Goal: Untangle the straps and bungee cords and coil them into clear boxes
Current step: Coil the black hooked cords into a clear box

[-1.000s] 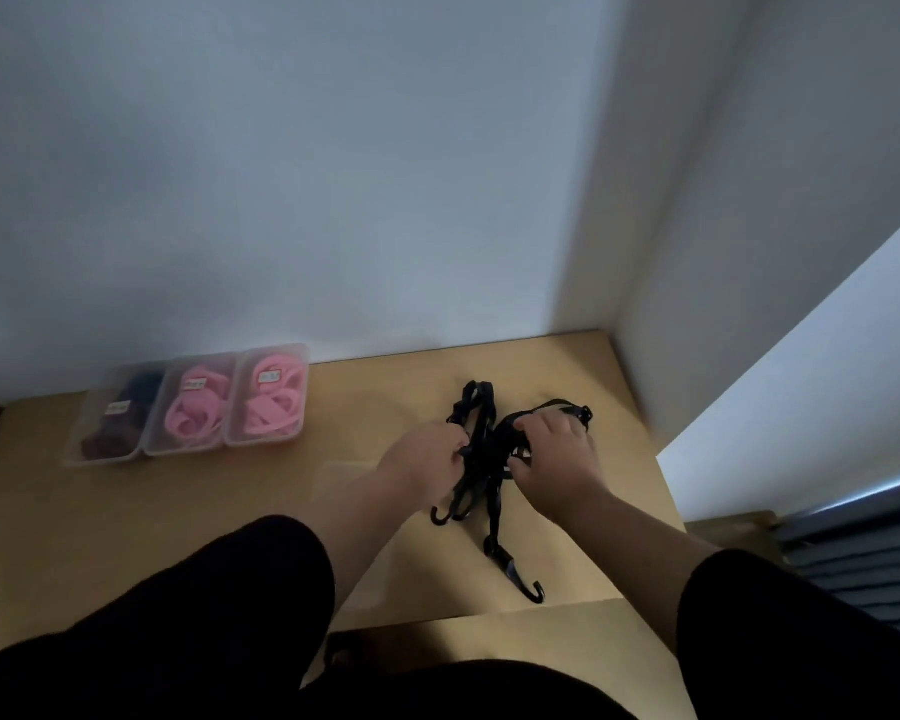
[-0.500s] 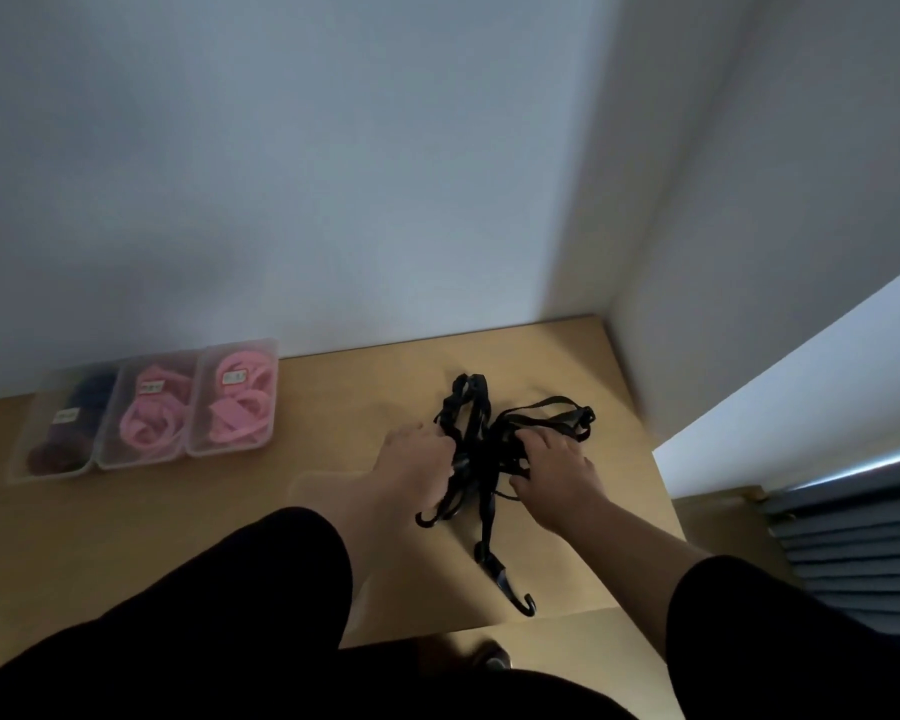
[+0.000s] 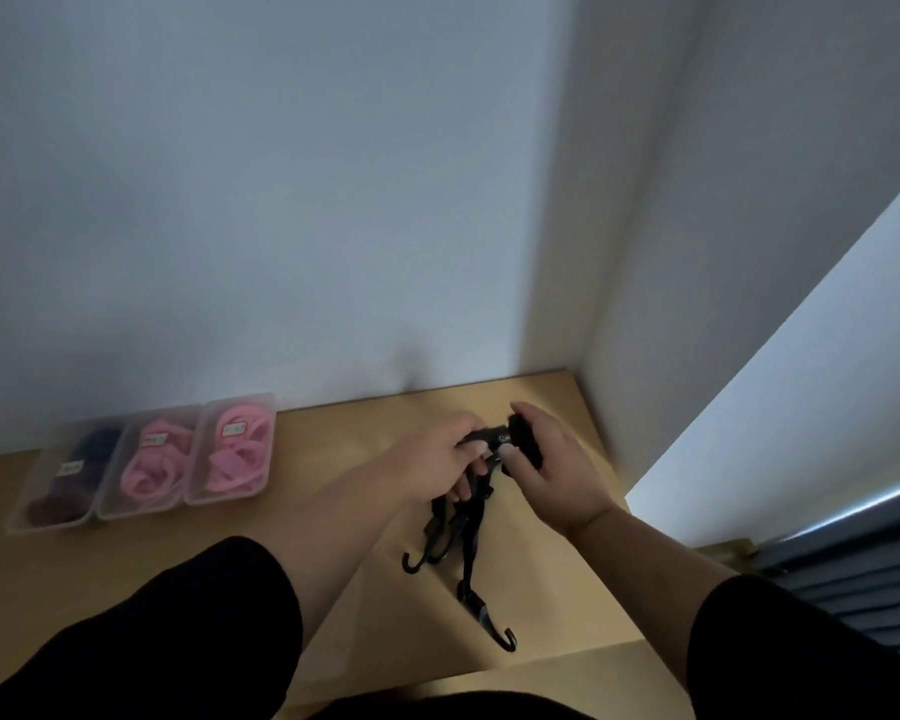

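A tangle of black bungee cords [image 3: 463, 532] with hooked ends is lifted off the wooden table [image 3: 333, 444] between both hands. My left hand [image 3: 437, 459] grips the upper part of the bundle. My right hand [image 3: 546, 459] curls round a bunched black part at the top right. Loose ends hang down to the table, one hook [image 3: 507, 639] lying near the front edge. Three clear boxes stand in a row at the back left: one with dark cords [image 3: 68, 470], two with pink coiled straps [image 3: 152, 465] [image 3: 235, 449].
White walls close the table at the back and right. The table's front edge runs just past the hanging hook. A dark slatted surface [image 3: 853, 569] shows at the lower right beyond the table.
Both hands have raised the black bundle off the table and drawn it together; before, it lay spread on the wood under my fingers. The camera has tilted slightly.
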The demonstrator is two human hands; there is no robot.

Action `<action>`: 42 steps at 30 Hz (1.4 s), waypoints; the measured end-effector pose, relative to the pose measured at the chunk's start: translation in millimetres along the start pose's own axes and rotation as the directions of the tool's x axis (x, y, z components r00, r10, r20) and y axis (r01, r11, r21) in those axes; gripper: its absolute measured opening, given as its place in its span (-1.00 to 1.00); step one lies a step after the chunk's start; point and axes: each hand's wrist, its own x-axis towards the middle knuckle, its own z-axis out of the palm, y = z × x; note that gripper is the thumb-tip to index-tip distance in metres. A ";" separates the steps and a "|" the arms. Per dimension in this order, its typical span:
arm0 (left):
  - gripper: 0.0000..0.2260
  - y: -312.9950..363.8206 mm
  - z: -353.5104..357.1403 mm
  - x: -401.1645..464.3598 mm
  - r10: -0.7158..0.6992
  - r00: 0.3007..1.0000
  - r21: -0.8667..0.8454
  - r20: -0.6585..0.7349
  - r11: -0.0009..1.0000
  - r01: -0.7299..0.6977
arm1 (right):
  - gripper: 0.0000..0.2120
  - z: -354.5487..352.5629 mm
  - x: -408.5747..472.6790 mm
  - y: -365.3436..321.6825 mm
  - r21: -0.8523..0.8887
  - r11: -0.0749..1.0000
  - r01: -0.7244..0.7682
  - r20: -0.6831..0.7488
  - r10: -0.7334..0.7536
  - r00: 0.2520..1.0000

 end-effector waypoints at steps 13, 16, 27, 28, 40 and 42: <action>-0.84 90.0 -29.0 -52.5 0.293 0.956 -0.239 -0.031 0.926 -0.292 | -0.45 -65.6 16.2 -76.2 0.290 0.954 0.074 -0.202 -0.014 0.979; -0.81 97.3 -38.0 -68.1 0.310 0.947 -0.321 -0.087 0.891 -0.321 | -0.54 -72.9 19.6 -101.6 0.297 0.950 0.102 -0.189 -0.046 0.981; -0.73 102.4 -73.7 -114.3 0.295 0.932 -0.550 -0.211 0.753 -0.363 | -0.72 -80.8 20.9 -170.6 0.176 0.960 0.216 -0.080 -0.204 0.976; -0.74 102.1 -76.3 -116.0 0.287 0.940 -0.562 -0.186 0.754 -0.341 | -0.72 -80.4 21.0 -173.9 0.186 0.959 0.214 -0.077 -0.203 0.976; -0.84 89.1 -89.4 -110.5 0.294 0.869 -0.362 -0.397 0.820 -0.443 | -0.75 -76.5 23.3 -179.5 0.193 0.969 0.154 0.265 -0.203 0.943; -0.84 85.2 -92.4 -107.7 0.282 0.855 -0.310 -0.436 0.844 -0.437 | -0.75 -79.7 24.6 -174.8 0.167 0.975 0.149 0.325 -0.197 0.925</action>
